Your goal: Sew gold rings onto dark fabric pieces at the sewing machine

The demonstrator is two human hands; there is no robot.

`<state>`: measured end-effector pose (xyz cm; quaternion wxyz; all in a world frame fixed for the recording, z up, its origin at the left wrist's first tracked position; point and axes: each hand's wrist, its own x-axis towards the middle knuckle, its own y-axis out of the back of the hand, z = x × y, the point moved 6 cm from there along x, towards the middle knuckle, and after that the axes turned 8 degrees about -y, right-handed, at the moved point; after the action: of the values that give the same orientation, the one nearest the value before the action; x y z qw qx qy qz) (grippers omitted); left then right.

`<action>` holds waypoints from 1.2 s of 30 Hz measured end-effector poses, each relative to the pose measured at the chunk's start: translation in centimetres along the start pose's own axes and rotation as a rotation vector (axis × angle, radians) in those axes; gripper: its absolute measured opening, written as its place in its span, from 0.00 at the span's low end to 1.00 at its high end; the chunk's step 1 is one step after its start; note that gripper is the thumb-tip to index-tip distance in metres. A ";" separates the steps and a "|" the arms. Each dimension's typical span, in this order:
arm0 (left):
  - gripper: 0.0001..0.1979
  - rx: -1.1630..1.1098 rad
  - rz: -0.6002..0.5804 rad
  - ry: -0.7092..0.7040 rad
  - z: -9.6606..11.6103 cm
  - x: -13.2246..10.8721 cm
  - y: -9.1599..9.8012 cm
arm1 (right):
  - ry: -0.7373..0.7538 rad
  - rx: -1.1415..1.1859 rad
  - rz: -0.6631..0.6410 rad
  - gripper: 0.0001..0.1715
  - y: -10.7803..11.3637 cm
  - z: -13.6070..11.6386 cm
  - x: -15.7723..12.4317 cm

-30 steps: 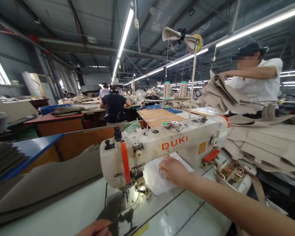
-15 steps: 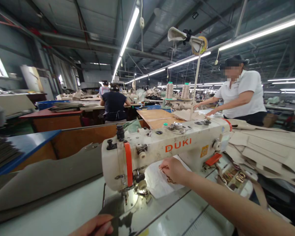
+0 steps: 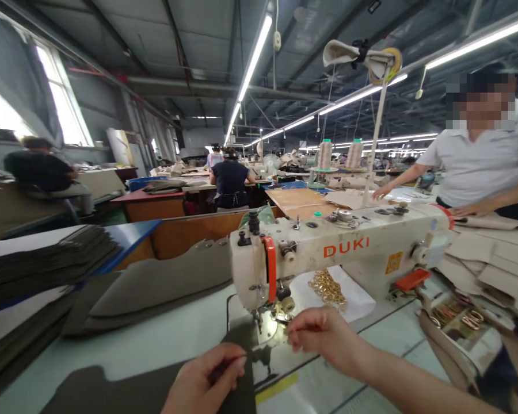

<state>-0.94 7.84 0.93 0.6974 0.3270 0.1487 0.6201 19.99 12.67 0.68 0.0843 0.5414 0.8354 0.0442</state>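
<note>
My left hand (image 3: 207, 376) is closed in a pinch at the dark grey fabric panel (image 3: 125, 388), in front of the needle area. My right hand (image 3: 317, 333) has its fingertips pinched together just right of the presser foot (image 3: 261, 325); whatever is in them is too small or hidden to make out. The white sewing machine (image 3: 302, 253) stands over both, its lamp lighting the needle plate. Under its arm a heap of gold metal rings (image 3: 328, 287) lies on a white sheet (image 3: 362, 299).
More dark grey panels (image 3: 164, 282) lie left of the machine, beside a dark stack (image 3: 56, 259). A tray of metal rings (image 3: 457, 316) is at right, near beige pieces (image 3: 487, 259). A co-worker in a white shirt (image 3: 479, 161) stands behind these.
My right hand has left the gold rings and come toward the needle area. My left hand has come further into view with more of the fabric. The view has turned left.
</note>
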 end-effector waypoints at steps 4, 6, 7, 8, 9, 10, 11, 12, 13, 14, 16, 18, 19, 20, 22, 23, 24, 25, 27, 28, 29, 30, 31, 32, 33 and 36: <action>0.10 0.002 0.033 -0.030 0.8 -0.5 0.2 | -0.128 0.229 -0.104 0.20 -4.3 1.3 0.3; 0.10 -0.018 0.027 -0.031 0.9 -0.7 0.1 | -0.147 0.278 -0.116 0.20 -5.5 1.5 0.8; 0.10 -0.033 0.022 -0.025 0.8 -0.8 0.0 | -0.144 0.292 -0.116 0.20 -5.9 1.5 0.9; 0.10 -0.048 0.021 -0.017 0.8 -0.8 0.0 | -0.132 0.299 -0.116 0.19 -6.1 1.4 1.0; 0.10 -0.060 0.022 -0.010 0.8 -0.8 0.0 | -0.115 0.300 -0.117 0.19 -6.2 1.2 1.1; 0.10 -0.069 0.026 -0.003 0.7 -0.7 0.0 | -0.094 0.296 -0.119 0.18 -6.3 1.1 1.0; 0.10 -0.075 0.031 0.001 0.7 -0.7 0.0 | -0.072 0.287 -0.117 0.17 -6.3 0.9 1.0; 0.10 -0.080 0.035 0.003 0.6 -0.7 0.0 | -0.053 0.279 -0.109 0.16 -6.2 0.8 0.9; 0.10 -0.084 0.040 0.005 0.6 -0.7 0.0 | -0.037 0.273 -0.092 0.16 -6.2 0.7 0.8; 0.10 -0.087 0.044 0.007 0.6 -0.7 0.0 | -0.026 0.271 -0.068 0.16 -6.1 0.8 0.8; 0.09 -0.088 0.043 0.005 0.7 -0.7 -0.1 | -0.010 0.289 -0.011 0.16 -5.9 1.0 0.8; 0.09 -0.060 0.038 -0.013 0.9 -0.8 -0.2 | 0.001 0.333 0.027 0.16 -5.8 1.3 0.8; 0.09 -0.036 0.038 -0.026 1.1 -0.8 -0.3 | 0.009 0.353 0.034 0.16 -5.9 1.3 0.8; 0.09 -0.009 0.043 -0.041 1.2 -0.9 -0.3 | 0.016 0.365 0.035 0.16 -6.0 1.3 0.7; 0.10 0.041 0.060 -0.069 1.6 -1.0 -0.3 | 0.023 0.364 0.027 0.14 -6.1 1.2 0.6; 0.10 0.059 0.070 -0.084 1.7 -1.0 -0.3 | 0.024 0.356 0.024 0.12 -6.2 1.1 0.5; 0.10 0.073 0.084 -0.097 1.9 -1.0 -0.3 | 0.023 0.348 0.022 0.11 -6.2 0.9 0.4; 0.09 0.083 0.099 -0.108 2.0 -1.0 -0.3 | 0.021 0.341 0.017 0.09 -6.2 0.8 0.3; 0.09 0.096 0.134 -0.115 2.0 -1.1 -0.2 | 0.026 0.330 0.001 0.07 -6.3 0.7 0.1; 0.08 0.098 0.152 -0.113 2.0 -1.2 -0.1 | 0.030 0.327 -0.008 0.07 -6.3 0.6 0.1; 0.08 0.097 0.168 -0.109 2.0 -1.2 0.0 | 0.035 0.325 -0.013 0.08 -6.4 0.7 0.1; 0.08 0.096 0.178 -0.109 2.1 -1.2 0.1 | 0.038 0.323 -0.015 0.08 -6.4 0.7 0.1; 0.08 0.095 0.183 -0.113 2.1 -1.3 0.1 | 0.039 0.320 -0.010 0.08 -6.4 0.8 0.2; 0.08 0.096 0.187 -0.119 2.2 -1.3 0.2 | 0.036 0.316 0.001 0.08 -6.3 0.9 0.2; 0.08 0.097 0.187 -0.128 2.3 -1.3 0.2 | 0.032 0.307 0.014 0.08 -6.3 0.9 0.3; 0.07 0.082 0.171 -0.159 2.0 -1.3 -0.1 | 0.023 0.256 0.057 0.06 -6.4 1.1 0.5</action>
<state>0.12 6.09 2.13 0.6376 0.4150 0.0899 0.6428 14.24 10.46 -1.51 0.0037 0.5708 0.8193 -0.0544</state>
